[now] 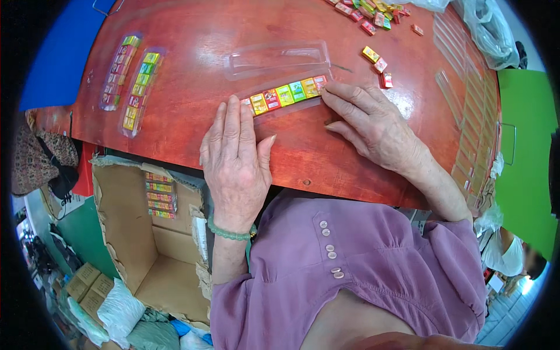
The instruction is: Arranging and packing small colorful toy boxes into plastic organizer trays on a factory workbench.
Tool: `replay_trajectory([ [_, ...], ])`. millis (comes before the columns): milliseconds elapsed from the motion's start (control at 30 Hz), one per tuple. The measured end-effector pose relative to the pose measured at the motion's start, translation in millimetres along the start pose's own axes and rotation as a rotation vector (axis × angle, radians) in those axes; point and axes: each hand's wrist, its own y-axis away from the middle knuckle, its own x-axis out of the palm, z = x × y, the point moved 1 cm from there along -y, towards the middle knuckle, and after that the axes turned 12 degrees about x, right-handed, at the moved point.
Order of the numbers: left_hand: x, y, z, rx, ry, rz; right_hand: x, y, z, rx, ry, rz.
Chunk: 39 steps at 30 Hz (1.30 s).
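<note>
A row of small colourful boxes lies in a clear plastic tray on the red-brown table. My left hand rests flat with fingers stretched out, its fingertips over the row's left end and hiding part of it. At the other end, the fingertips of my right hand touch the last box, with the thumb held apart below. Just beyond the row is a vacant clear plastic tray. Neither hand is closed around anything.
Two filled trays lie at the left. Loose small boxes are heaped at the far edge, with a few nearer. Clear trays line the right. An open cardboard box stands below the table, packed rows inside.
</note>
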Motion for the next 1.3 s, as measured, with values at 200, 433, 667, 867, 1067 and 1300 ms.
replay_trajectory([
  [200,-5,-3,-4,0.010,-0.113,0.067,-18,18,-20,0.104,-0.080,0.043],
  [433,-9,-12,0,0.038,-0.089,0.084,-16,17,-18,0.090,-0.028,-0.009],
  [667,-7,-10,15,-0.029,0.184,-0.122,4,-1,-6,0.008,-0.008,-0.008],
  [867,-9,-10,15,0.022,0.177,-0.048,9,4,7,-0.020,-0.064,0.062],
  [1067,-17,-7,15,0.084,0.232,-0.076,7,-8,19,-0.085,-0.136,0.098],
  [1300,-39,0,42,0.020,0.100,-0.114,-8,-24,23,-0.113,-0.162,0.082],
])
